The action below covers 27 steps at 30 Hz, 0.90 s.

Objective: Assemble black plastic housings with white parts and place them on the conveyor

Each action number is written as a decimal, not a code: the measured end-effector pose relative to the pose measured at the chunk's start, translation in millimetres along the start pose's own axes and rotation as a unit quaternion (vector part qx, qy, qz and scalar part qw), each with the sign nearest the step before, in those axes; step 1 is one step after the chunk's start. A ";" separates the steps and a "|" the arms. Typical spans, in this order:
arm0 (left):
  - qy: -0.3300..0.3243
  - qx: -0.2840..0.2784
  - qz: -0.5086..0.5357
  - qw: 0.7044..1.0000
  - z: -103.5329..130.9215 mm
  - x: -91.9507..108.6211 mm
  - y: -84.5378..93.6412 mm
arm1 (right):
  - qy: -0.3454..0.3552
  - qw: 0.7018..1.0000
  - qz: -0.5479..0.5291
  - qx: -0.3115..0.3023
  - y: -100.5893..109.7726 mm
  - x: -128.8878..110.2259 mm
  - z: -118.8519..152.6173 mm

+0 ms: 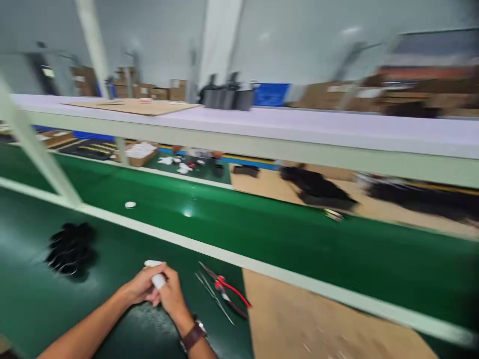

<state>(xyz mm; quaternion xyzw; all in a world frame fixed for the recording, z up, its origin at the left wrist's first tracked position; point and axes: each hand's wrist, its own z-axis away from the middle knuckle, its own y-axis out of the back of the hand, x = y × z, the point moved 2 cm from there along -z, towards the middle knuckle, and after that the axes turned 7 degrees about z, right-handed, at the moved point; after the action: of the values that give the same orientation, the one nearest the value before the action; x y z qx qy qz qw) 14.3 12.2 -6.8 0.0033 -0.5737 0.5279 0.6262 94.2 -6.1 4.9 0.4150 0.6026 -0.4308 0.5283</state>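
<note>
In the head view, toward seven o'clock, the left hand (141, 285) and right hand (172, 294) meet above the dark-green desk (119, 249), both grips pinching a small, smooth white piece (158, 281), partly hidden between them. Handling it well probably calls for light, even pressure, clear of the red-handled metal pliers (220, 283) at three o'clock.

A raised white shelf (318, 125) spans above the green conveyor belt (262, 224), bearing a flat brown board (142, 106) and a row of dark grey containers (228, 99), with cardboard boxes (177, 91) blurred in the background.
</note>
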 end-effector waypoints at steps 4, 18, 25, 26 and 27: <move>0.032 0.023 -0.021 0.999 1.4 -9.5 26.4 | 0.015 1.000 0.009 0.018 10.9 12.3 3.3; 0.091 -0.017 -0.027 0.995 -27.8 -21.5 33.7 | -0.090 0.994 -0.020 0.063 14.8 34.9 16.3; 0.083 -0.034 -0.045 0.995 -31.7 -19.9 31.9 | -0.106 0.992 -0.031 0.064 14.1 28.5 16.6; 0.086 -0.037 -0.049 0.994 -31.2 -18.4 32.4 | -0.111 0.991 -0.037 0.057 14.2 30.2 16.4; 0.087 -0.040 -0.055 0.994 -30.7 -16.6 32.9 | -0.116 0.991 -0.042 0.048 14.6 31.7 15.8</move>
<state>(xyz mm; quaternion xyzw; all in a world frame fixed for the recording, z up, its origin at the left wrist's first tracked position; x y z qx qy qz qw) 17.9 34.5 -49.1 -0.0367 -0.5364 0.4678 0.7015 109.5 -15.7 -28.9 0.3617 0.5324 -0.5265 0.5555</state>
